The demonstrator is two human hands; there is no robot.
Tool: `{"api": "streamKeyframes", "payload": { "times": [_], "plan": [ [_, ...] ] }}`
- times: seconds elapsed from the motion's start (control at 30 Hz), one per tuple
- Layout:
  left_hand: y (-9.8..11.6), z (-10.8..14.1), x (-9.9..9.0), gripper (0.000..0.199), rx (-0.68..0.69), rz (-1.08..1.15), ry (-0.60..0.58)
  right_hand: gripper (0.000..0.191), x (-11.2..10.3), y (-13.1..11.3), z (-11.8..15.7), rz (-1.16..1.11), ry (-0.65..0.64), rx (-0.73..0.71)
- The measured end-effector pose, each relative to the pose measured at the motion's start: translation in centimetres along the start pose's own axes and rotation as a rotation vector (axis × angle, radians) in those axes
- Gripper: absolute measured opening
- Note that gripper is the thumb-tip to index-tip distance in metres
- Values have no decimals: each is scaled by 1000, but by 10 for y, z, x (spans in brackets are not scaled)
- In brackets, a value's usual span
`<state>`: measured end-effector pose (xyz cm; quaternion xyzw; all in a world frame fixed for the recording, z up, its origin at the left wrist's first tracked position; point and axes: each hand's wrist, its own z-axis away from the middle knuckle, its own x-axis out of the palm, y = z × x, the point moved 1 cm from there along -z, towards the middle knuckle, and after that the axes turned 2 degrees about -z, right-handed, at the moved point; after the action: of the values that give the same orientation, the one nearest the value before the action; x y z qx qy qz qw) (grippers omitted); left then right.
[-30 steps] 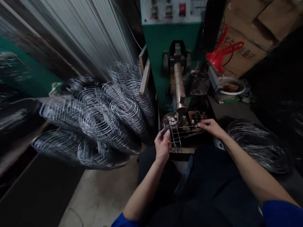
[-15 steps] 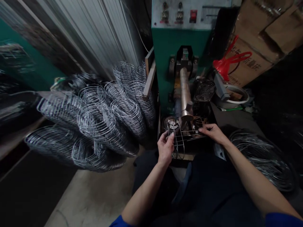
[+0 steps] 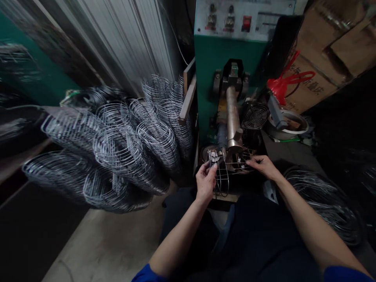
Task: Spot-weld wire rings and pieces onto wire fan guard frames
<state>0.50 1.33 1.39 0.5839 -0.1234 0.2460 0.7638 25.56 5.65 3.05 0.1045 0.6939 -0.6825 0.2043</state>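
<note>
My left hand (image 3: 206, 181) pinches a small frame of bent wire (image 3: 228, 182) between thumb and fingers. The frame sits at the lower electrode area of a green welding-type machine (image 3: 229, 49), just below its thick metal arm (image 3: 233, 117). My right hand (image 3: 263, 166) has thumb and fingertips closed at the right end of the thin wires that reach across from the frame. Whether those wires are joined to the frame, I cannot tell. Under the arm's tip, dark fixture parts and small white pieces are partly hidden by the wires.
Several stacks of wire loops (image 3: 117, 145) stand on the left. Bundled wire rings (image 3: 323, 203) lie at the right beside my forearm. A round pan (image 3: 302, 129), a red plastic bag (image 3: 277, 90), a fan grille (image 3: 255, 114) and cardboard boxes (image 3: 314, 74) are behind on the right.
The view has shifted slightly, so the machine appears a little farther right and lower. Both hands keep their pinch on the wires, with hardly any movement.
</note>
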Motion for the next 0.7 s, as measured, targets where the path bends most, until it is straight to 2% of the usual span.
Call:
{"api": "streamKeyframes", "payload": {
  "times": [0.37, 0.57, 0.7],
  "plan": [
    [1, -5, 2, 61, 5, 23, 1, 64, -2, -3, -4, 3, 16, 3],
    [-2, -11, -1, 57, -13, 7, -56, 58, -2, -7, -3, -13, 61, 2],
    [-4, -1, -14, 59, 59, -68, -140, 38, 0, -6, 17, 10, 228, -102]
  ]
}}
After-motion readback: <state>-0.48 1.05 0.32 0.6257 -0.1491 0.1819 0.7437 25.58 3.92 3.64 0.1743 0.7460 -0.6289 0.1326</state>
